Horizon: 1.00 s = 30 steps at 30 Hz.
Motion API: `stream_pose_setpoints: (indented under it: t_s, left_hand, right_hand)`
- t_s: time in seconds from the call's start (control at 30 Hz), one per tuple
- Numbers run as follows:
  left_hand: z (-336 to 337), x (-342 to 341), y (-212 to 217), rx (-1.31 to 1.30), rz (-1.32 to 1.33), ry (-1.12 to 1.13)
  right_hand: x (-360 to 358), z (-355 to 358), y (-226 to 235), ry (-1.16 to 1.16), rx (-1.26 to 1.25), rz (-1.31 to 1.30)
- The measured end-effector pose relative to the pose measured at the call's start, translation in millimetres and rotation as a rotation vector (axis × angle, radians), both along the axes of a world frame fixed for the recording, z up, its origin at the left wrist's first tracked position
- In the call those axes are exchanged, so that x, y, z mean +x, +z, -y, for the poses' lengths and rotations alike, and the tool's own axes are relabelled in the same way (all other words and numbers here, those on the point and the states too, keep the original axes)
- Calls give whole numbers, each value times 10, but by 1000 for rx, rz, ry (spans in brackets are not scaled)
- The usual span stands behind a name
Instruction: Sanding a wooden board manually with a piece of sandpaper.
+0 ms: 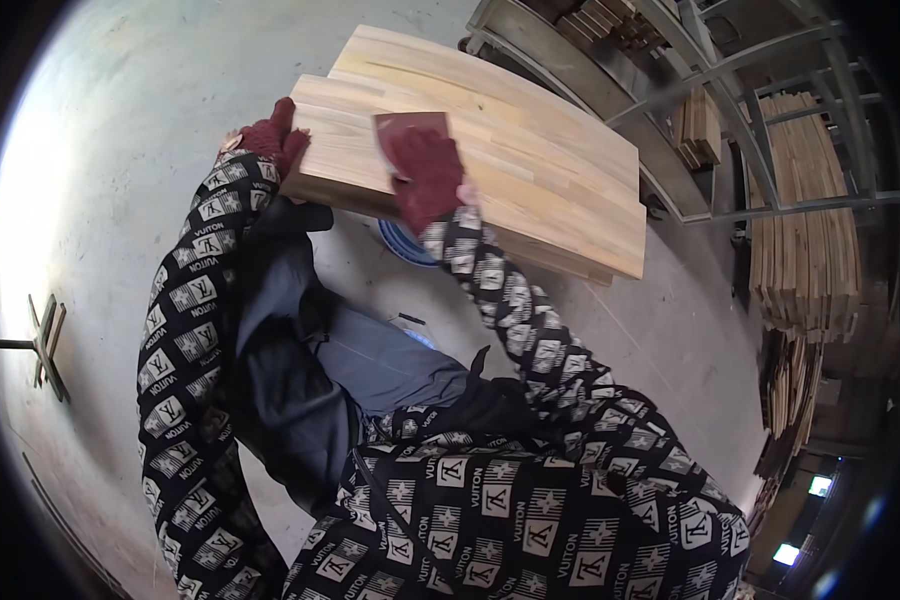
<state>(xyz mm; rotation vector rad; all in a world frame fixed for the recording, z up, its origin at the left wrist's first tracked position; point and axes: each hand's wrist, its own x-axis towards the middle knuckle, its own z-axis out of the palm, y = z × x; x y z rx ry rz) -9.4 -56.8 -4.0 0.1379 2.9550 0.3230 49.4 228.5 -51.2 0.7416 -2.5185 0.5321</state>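
A pale wooden panel [540,180], made of glued strips, lies on top of another in a short stack before me. My left hand [270,142], in a dark red knit glove, grips the panel's left end at its near corner. In a matching glove, my right hand [430,180] presses a reddish-brown sheet of sandpaper [392,128] onto the top face, left of the middle. The palm covers much of the sheet; its far edge and left corner show.
Under the stack's near edge is a blue round container [407,243], partly hidden. Metal racks [770,110] stand at the right, beside tall stacks of wooden boards [805,230]. A dark stand with splayed legs [45,345] is on the floor at the far left.
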Motion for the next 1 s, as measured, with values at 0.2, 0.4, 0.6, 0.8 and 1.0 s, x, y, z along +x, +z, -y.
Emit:
stream_pose_setpoints:
  t_s: [0.2,0.4,0.6,0.8,1.0]
  left_hand:
    - [78,-86,-191,34,-24,-32]
    - [193,-200,-435,57,-64,-43]
    - [202,-240,-437,39,29,-15]
    - [215,-241,-407,64,51,-39]
    - [153,-140,-381,102,-94,-122]
  right_hand:
    - [382,-2572,34,-507,-35,-55]
    - [474,-2813,-74,-738,-76,-96]
    - [760,-1330,-117,-321,85,63]
    - [1031,-2483,81,-486,-58,-14]
    - [634,-3065,-48,-794,-121,-55]
